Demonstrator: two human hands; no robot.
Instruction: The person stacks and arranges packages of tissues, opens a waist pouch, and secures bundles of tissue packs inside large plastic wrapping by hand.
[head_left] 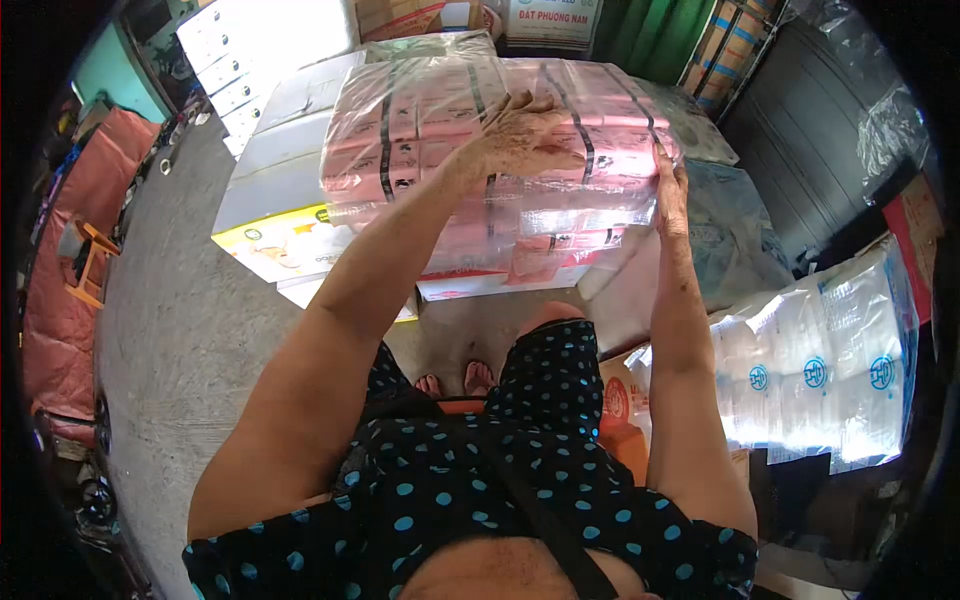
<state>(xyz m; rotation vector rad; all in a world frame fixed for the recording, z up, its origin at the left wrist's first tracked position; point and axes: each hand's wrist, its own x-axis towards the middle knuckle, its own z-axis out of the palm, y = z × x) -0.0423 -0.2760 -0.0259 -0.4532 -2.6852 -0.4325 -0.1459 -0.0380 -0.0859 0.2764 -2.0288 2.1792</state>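
Note:
Pink packs with black bands, wrapped in clear plastic, are stacked in front of me. My left hand lies on top of the stack near its middle, palm down with fingers spread. At the stack's right side my right hand rests against the plastic, fingers pointing away from me and seen edge-on; its fingers look extended. Under the pink packs is a white and red box, close to the floor.
White boxes with a yellow one stand left of the stack. Clear-wrapped white packs with blue logos lie at the right. A small orange stool is at the far left. Grey concrete floor shows on the left.

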